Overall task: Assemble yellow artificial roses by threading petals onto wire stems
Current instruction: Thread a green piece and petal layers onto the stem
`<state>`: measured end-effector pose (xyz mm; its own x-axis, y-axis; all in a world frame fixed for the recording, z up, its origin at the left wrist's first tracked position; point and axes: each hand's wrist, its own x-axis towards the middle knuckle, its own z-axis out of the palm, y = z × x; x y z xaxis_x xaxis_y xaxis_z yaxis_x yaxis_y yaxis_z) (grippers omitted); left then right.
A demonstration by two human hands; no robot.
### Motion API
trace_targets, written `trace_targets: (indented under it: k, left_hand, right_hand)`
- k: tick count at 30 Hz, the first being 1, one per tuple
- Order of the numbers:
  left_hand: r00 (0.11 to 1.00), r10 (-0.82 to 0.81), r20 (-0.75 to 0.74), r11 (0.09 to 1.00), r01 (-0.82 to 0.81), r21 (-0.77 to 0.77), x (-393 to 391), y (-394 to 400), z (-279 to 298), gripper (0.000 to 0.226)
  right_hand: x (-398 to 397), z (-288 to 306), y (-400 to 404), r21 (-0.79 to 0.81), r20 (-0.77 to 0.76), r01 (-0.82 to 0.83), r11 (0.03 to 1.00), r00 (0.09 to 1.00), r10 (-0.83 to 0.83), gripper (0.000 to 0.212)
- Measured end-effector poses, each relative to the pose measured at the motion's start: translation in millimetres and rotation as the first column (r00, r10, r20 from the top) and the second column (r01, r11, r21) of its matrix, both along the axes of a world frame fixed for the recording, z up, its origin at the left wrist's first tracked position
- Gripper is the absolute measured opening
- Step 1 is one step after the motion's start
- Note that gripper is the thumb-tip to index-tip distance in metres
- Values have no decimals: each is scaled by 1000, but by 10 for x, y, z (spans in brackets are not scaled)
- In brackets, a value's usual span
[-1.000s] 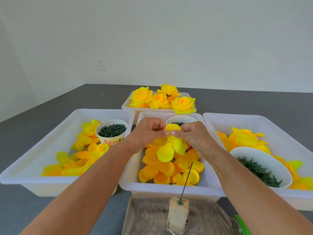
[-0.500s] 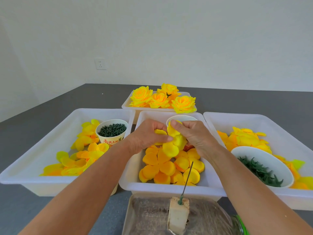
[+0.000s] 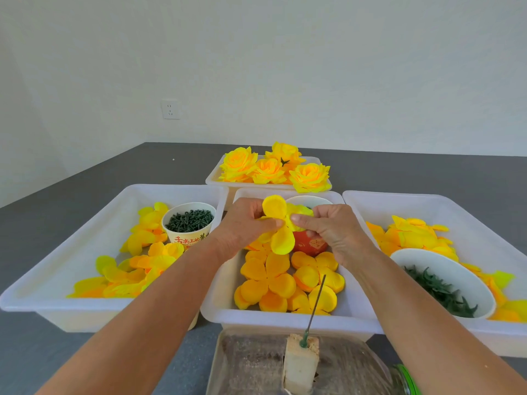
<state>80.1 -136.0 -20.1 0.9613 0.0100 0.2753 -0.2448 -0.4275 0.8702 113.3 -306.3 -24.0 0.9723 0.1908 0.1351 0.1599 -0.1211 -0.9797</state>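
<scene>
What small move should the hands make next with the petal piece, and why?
Probably lower the yellow petal piece, pinched between left hand and right hand, toward the wire stem. The wire stands bare in its block below the hands, with no petals on it.

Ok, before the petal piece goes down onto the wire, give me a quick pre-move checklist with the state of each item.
1. Petal piece held by both hands: ok, left hand and right hand pinch it.
2. Only one layer separated: cannot tell.
3. Centre hole findable: cannot tell, thumbs cover it.
4. Wire stem bare and free: ok.
5. Wire seated in block: ok, though it leans.
6. Path down to the wire tip clear: ok.
</scene>
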Motion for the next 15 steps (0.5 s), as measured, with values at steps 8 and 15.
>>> trace_targets:
  k: [8,15]
  left_hand:
    - [900,308,308,950,-311,-42,-7,4,56,24]
    - [993,-25,-119,1000,26,13,-18,-71,19,39]
  right_hand:
    - [-6,-12,5,-114,334,76,991,942,-34,46]
    - [-99,-31,53,-212,375,-136,968,903,209,34]
